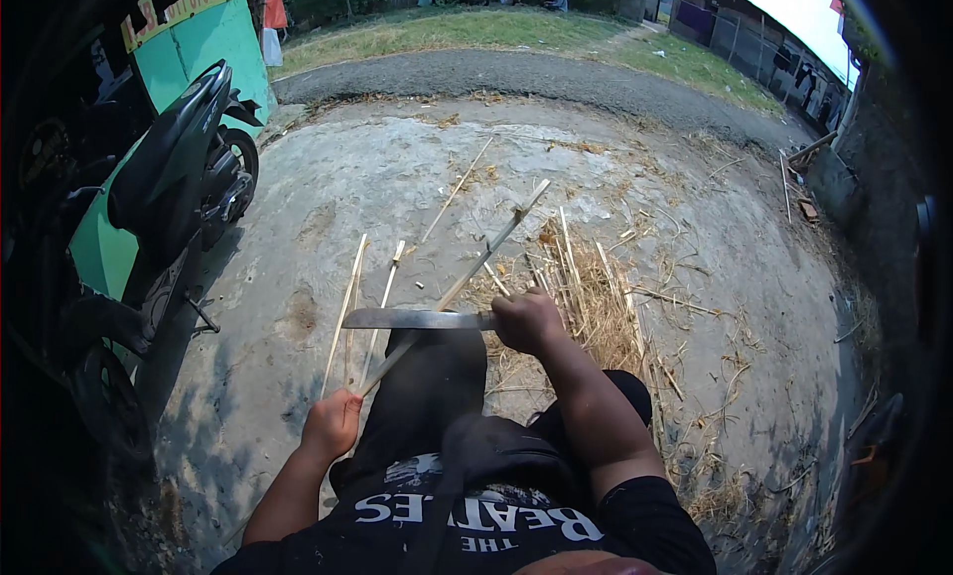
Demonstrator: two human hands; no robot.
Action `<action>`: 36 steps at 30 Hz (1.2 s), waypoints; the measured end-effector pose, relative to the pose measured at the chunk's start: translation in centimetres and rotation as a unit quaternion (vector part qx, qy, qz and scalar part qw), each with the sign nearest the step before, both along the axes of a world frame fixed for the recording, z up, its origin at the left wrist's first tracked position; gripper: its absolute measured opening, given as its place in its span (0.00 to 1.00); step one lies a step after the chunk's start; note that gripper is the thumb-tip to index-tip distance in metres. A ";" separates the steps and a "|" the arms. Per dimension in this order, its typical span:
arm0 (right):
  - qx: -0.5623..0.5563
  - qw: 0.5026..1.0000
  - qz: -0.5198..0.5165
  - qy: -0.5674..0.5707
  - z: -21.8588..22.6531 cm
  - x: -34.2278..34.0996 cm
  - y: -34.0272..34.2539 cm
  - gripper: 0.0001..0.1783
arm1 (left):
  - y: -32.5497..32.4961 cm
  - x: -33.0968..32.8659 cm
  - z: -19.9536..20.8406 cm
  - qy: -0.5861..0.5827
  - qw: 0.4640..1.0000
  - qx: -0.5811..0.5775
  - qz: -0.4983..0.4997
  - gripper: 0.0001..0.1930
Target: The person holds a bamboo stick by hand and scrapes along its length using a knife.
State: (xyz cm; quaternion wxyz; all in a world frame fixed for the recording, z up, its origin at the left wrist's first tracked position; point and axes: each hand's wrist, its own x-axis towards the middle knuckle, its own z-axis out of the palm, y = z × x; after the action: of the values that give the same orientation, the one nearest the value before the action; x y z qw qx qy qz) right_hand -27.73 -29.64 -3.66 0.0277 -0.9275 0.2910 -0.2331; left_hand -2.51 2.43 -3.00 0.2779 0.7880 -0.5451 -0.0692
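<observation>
My left hand (332,424) is closed round the near end of a long, pale bamboo strip (471,274). The strip slants away to the far right over my knee, with darker nodes along it. My right hand (526,320) grips the handle of a machete (412,319). Its broad grey blade points left and lies across the strip, just above my dark trouser leg; whether it touches the strip I cannot tell. Several thin bamboo strips (344,307) lie on the ground beyond my left hand. Past my right hand is a heap of straw-coloured shavings (596,307) with more strips among it.
A black motorbike (174,168) stands at the left by a green wall (204,39). Loose shavings are scattered over the rough concrete ground (268,248). A grey road (476,74) crosses beyond, with grass (427,39) and two seated people farther back. Sheds stand at the far right.
</observation>
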 end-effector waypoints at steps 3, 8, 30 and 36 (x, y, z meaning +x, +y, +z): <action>-0.020 0.999 -0.026 -0.016 -1.9 -1.0 -2.1 0.05 | 0.8 0.6 -0.5 0.032 0.999 0.040 0.002 0.17; 0.145 0.977 -0.156 -0.020 -0.7 -0.5 -2.4 0.10 | 0.7 2.3 -1.7 -0.009 0.997 0.071 0.027 0.16; -0.043 0.994 0.092 -0.039 -0.3 1.7 -0.6 0.09 | 0.5 2.0 0.0 -0.032 0.999 0.011 -0.021 0.15; 0.120 0.975 -0.176 -0.064 -1.9 -1.8 -3.9 0.09 | 2.7 2.0 2.4 -0.060 0.994 0.087 -0.004 0.15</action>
State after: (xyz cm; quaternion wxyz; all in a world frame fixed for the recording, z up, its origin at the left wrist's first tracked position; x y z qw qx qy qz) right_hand -29.54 -33.58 -5.56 0.1158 -0.8347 0.4733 -0.2564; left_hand -0.50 5.10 -0.60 0.1750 0.8095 -0.5559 -0.0701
